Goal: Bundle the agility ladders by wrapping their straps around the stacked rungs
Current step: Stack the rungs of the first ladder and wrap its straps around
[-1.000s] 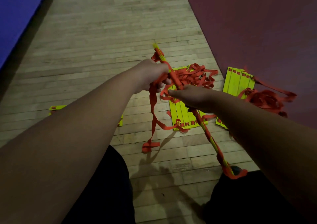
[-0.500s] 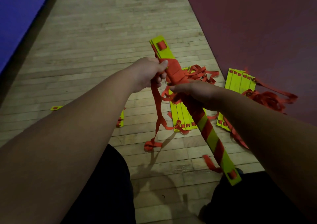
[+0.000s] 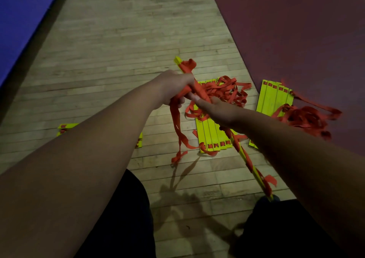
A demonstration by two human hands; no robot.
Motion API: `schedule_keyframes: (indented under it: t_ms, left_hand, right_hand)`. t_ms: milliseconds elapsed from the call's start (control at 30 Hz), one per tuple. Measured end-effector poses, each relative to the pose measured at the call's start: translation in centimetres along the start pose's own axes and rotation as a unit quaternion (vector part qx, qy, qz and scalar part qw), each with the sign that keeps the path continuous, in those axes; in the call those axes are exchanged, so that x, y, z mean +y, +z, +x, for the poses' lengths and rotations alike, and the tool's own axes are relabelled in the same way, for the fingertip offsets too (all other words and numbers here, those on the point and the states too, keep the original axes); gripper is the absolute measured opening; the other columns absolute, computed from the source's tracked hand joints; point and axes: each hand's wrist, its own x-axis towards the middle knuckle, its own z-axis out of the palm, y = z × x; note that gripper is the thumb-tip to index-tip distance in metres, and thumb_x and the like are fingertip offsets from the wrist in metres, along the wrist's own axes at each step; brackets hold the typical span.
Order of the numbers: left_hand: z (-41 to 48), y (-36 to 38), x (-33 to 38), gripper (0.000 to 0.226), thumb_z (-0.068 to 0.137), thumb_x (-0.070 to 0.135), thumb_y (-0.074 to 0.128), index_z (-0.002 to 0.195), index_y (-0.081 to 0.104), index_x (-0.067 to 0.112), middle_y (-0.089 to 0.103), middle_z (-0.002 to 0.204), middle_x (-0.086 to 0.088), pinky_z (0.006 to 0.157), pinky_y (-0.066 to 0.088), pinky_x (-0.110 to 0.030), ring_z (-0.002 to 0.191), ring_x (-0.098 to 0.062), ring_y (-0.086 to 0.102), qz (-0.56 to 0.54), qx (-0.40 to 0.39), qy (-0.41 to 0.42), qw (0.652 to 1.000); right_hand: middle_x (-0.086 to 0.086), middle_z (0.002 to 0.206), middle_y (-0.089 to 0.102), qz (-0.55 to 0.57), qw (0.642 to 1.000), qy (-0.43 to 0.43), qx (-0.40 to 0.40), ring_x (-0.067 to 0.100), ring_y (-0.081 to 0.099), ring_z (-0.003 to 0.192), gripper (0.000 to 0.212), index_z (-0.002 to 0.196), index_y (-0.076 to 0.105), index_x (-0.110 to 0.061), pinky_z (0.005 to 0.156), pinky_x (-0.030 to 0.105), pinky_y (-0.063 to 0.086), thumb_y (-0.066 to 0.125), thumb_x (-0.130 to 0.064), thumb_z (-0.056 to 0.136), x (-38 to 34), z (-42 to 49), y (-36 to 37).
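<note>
Status: wrapping in progress.

1. The rung stack (image 3: 244, 155) is held off the wooden floor (image 3: 118, 60), slanting from its top end beyond the hands down to its bottom end near the person's right knee. Half a second ago its broad yellow face was towards the camera. It now shows its narrow edge, so it has been rotated about its long axis.
2. The left hand (image 3: 173, 88) is clenched on the loose strap (image 3: 175, 119) where it meets the upper stack. The tail hangs from this hand, and its end appears to reach the floor.
3. The right hand (image 3: 219, 113) grasps the stack at mid-length. Its fingers are mostly hidden beneath.

Meaning: each rotation probably lays another turn of strap on the stack. Red turns already cover it from top to bottom. The tail is still long, so more turns are needed before its end can be secured.

A second ladder (image 3: 209, 135) lies unbundled on the floor under the hands. A third ladder (image 3: 274, 97) lies at the edge of the red mat (image 3: 296, 40), also unbundled.
</note>
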Motion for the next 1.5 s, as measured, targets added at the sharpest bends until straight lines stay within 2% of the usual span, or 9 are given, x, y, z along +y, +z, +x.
schedule_keyframes:
  t_ms: [67, 167, 333, 767, 900, 1033, 1300, 1400, 1500]
  left_hand:
    - [0.0, -0.1, -0.1, 0.025, 0.100, 0.029, 0.064, 0.102, 0.076, 0.007, 0.077, 0.077, -0.006, 0.057, 0.055, -0.029, 0.053, -0.016, 0.057, -0.002, -0.003, -0.003, 1.000]
    - [0.4, -0.4, -0.9, 0.027, 0.109, 0.033, 0.063, 0.100, 0.072, 0.010, 0.076, 0.072, -0.001, 0.056, 0.056, -0.029, 0.050, -0.013, 0.057, 0.003, 0.011, 0.009, 1.000]
    - [0.6, -0.9, -0.9, 0.023, 0.109, 0.031, 0.065, 0.096, 0.067, 0.012, 0.072, 0.072, 0.000, 0.057, 0.055, -0.030, 0.050, -0.010, 0.055, -0.036, 0.004, 0.022, 0.999]
    - [-0.1, -1.8, 0.0, 0.026, 0.104, 0.026, 0.071, 0.082, 0.060, 0.019, 0.057, 0.069, 0.004, 0.058, 0.047, -0.027, 0.053, -0.011, 0.042, -0.141, -0.050, 0.062, 0.987]
    - [0.2, -1.4, -0.6, 0.022, 0.105, 0.029, 0.072, 0.088, 0.063, 0.017, 0.063, 0.071, 0.002, 0.057, 0.049, -0.027, 0.052, -0.009, 0.047, -0.125, -0.016, 0.037, 0.991]
    - [0.8, -0.6, -1.0, 0.016, 0.108, 0.028, 0.067, 0.101, 0.067, 0.013, 0.068, 0.071, -0.001, 0.059, 0.054, -0.031, 0.054, -0.011, 0.055, -0.106, -0.003, 0.010, 0.994]
    - [0.6, -0.5, -0.7, 0.037, 0.109, 0.044, 0.062, 0.112, 0.076, 0.010, 0.076, 0.083, -0.003, 0.064, 0.060, -0.029, 0.062, -0.011, 0.065, -0.067, -0.020, -0.009, 0.997]
    - [0.9, -0.8, -1.0, 0.030, 0.110, 0.037, 0.063, 0.109, 0.074, 0.009, 0.077, 0.081, -0.001, 0.059, 0.059, -0.028, 0.058, -0.007, 0.064, -0.067, -0.011, -0.001, 0.998]
    - [1.0, -1.0, -1.1, 0.019, 0.108, 0.027, 0.068, 0.106, 0.073, 0.009, 0.078, 0.079, 0.000, 0.056, 0.058, -0.025, 0.054, -0.006, 0.061, -0.058, -0.004, 0.008, 0.998]
  right_hand:
    - [0.016, 0.170, 0.034, -0.022, 1.000, -0.010, 0.006, 0.039, 0.039, 0.152, 0.126, 0.169, 0.021, -0.013, 0.120, 0.059, 0.038, 0.035, -0.100, 0.078, 0.2, 0.4, 0.0]
    - [0.015, 0.157, 0.051, -0.050, 0.998, -0.009, 0.024, 0.036, 0.052, 0.140, 0.126, 0.163, 0.033, -0.014, 0.115, 0.058, 0.044, 0.039, -0.101, 0.072, 0.8, 1.2, -0.2]
    - [0.004, 0.089, 0.068, -0.009, 0.998, -0.046, 0.038, 0.019, 0.063, 0.084, 0.051, 0.112, 0.071, -0.018, 0.077, 0.035, 0.047, 0.069, -0.066, 0.094, 0.5, 0.7, -1.3]
    - [0.022, 0.096, 0.077, 0.106, 0.992, -0.040, -0.055, 0.039, 0.080, 0.091, 0.049, 0.127, 0.063, -0.009, 0.088, 0.054, 0.064, 0.085, -0.034, 0.091, -0.9, -1.0, -3.0]
    - [0.020, 0.085, 0.073, 0.065, 0.997, -0.040, -0.012, 0.039, 0.079, 0.077, 0.044, 0.117, 0.064, -0.008, 0.075, 0.055, 0.067, 0.083, -0.040, 0.094, -0.7, -1.3, -2.5]
    - [0.018, 0.093, 0.066, 0.025, 0.999, -0.030, 0.006, 0.030, 0.071, 0.077, 0.038, 0.115, 0.064, -0.015, 0.077, 0.049, 0.066, 0.067, -0.050, 0.103, 0.2, -0.5, -1.6]
    - [0.011, 0.156, 0.050, -0.016, 0.999, -0.021, -0.029, 0.026, 0.057, 0.109, 0.093, 0.171, 0.022, -0.032, 0.095, 0.050, 0.052, 0.015, -0.089, 0.097, 0.0, 0.0, -0.3]
    - [0.004, 0.136, 0.058, -0.029, 0.999, -0.017, -0.007, 0.021, 0.058, 0.101, 0.092, 0.165, 0.036, -0.020, 0.088, 0.043, 0.050, 0.032, -0.085, 0.099, 0.3, 0.4, -0.5]
    - [0.001, 0.108, 0.070, -0.007, 0.999, -0.029, 0.023, 0.020, 0.065, 0.098, 0.046, 0.125, 0.066, -0.023, 0.086, 0.037, 0.052, 0.059, -0.063, 0.103, 0.4, 0.4, -1.0]
